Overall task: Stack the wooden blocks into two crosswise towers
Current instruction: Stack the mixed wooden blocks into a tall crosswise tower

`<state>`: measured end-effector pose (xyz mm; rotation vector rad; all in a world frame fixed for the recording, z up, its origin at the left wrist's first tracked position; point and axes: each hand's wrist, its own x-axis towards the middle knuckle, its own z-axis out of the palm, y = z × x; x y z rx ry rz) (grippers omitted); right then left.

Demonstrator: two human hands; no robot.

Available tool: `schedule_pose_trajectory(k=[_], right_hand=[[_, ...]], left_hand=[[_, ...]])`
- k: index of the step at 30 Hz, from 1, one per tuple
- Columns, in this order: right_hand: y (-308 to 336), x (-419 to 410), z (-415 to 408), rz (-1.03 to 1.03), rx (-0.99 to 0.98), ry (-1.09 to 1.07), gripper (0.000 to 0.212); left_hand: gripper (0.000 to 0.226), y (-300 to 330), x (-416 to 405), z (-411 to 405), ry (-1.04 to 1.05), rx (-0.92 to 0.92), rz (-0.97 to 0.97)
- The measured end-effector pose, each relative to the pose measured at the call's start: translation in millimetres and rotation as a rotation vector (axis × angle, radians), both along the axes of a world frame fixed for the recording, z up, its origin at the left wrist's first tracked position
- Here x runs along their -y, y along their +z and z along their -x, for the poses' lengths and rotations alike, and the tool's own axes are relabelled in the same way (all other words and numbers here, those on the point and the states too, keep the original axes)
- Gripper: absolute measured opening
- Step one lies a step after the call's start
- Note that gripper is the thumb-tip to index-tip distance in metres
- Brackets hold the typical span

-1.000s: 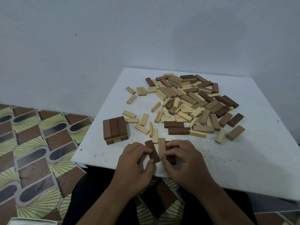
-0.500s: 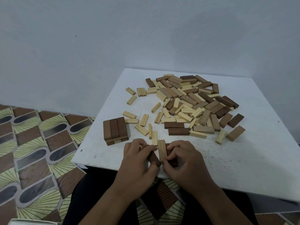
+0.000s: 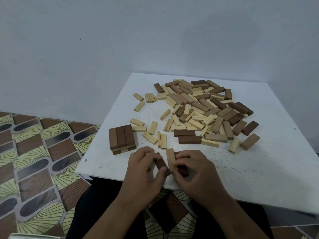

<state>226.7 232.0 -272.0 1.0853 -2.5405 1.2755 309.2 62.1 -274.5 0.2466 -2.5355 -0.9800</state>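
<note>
At the near edge of the white table (image 3: 259, 178), three blocks lie side by side: a dark block (image 3: 161, 163), a pale block (image 3: 170, 158) in the middle, and another dark block (image 3: 181, 168) mostly hidden. My left hand (image 3: 143, 169) grips the left dark block between thumb and curled fingers. My right hand (image 3: 195, 173) pinches the right dark block and touches the pale one. A low two-layer stack (image 3: 121, 138) stands at the table's left, three dark blocks on top laid crosswise over the layer below.
A big loose heap of pale and brown blocks (image 3: 203, 109) covers the table's middle and far half, with scattered pale ones (image 3: 150, 128) trailing toward the stack. A plain wall rises behind. Patterned floor (image 3: 34, 152) lies to the left and below.
My left hand has closed further round the left dark block and nudged it toward the pale one. The right hand stays on the right block. The stack and heap are unchanged.
</note>
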Motion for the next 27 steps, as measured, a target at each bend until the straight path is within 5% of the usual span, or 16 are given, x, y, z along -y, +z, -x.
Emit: schedule_pose_trajectory(k=[27], right_hand=[[-5.0, -7.0, 6.2, 0.013, 0.101, 0.006, 0.025]], left_hand=[[0.048, -2.6, 11.4, -0.1, -0.135, 0.061, 0.026]])
